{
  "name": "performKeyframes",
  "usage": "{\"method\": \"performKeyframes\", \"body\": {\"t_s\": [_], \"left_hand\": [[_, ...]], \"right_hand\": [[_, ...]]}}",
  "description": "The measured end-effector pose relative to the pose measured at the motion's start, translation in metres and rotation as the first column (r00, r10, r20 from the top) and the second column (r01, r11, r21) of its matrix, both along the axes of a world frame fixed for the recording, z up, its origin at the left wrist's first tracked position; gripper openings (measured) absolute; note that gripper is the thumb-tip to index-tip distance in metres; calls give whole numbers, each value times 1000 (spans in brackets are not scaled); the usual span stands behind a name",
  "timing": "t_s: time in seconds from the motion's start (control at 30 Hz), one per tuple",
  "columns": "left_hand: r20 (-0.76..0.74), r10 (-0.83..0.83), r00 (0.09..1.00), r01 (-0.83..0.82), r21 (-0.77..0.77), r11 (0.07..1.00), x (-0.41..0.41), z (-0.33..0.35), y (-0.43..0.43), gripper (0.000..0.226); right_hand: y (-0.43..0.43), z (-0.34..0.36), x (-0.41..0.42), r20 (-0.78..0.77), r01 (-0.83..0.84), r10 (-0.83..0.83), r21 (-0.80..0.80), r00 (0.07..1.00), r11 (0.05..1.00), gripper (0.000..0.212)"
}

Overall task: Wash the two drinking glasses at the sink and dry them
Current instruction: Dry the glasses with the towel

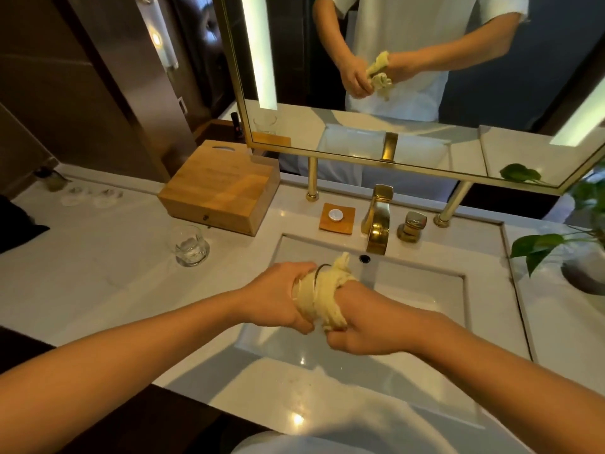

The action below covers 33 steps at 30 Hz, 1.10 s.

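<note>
Drinking glasses are taken one at a time, it is judged, and the drying of one is in hand. The white bench (98,273) is seen to carry the second glass (191,245), which is stood upright to the left of the sink (409,306), well apart from both hands. Whether it has been washed or dried cannot be told, though something pale glints at its base. The work is being done over the sink basin, where no water is seen running from the gold tap (378,221). The left hand (275,296) is wrapped round the held glass (303,290) from the side, its fingers curled about the wall. The right hand (366,326) is closed on a yellow cloth (330,290), which is stuffed into the mouth of the glass and bunched out past the rim. The held glass is tipped on its side, mouth toward the right hand. From this, its washing is taken as done and its drying as under way. At most one glass is finished: the held glass is yet to be set down, and the second may need washing, drying, or neither.
</note>
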<state>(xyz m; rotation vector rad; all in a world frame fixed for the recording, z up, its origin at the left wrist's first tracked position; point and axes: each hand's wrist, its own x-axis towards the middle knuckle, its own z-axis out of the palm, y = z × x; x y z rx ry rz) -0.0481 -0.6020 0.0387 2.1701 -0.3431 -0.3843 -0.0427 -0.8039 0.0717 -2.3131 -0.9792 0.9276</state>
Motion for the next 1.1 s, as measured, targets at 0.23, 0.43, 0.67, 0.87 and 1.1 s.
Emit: {"method": "performKeyframes", "body": {"t_s": [0.23,0.43,0.67,0.87,1.1], "left_hand": [[-636,-732,243,253,-687,681,15,6,10,41],[-587,-697,412,65,-744,665,11,-3,29,54],[-390,57,919,-319,-650,690,1,-6,-5,63],[-240,273,932,-363,-616,700,-6,-16,-35,69],[-46,349,936,-336,-413,846,-10,-19,-46,92]], "right_hand": [[-10,12,-5,377,-322,241,168,894,932,32],[-35,15,21,522,-239,-51,472,851,848,43],[-21,-27,12,-993,993,-12,116,116,7,39],[10,-28,-10,-971,993,219,110,98,48,67],[-2,-41,-5,-986,992,166,-2,-23,123,54]]}}
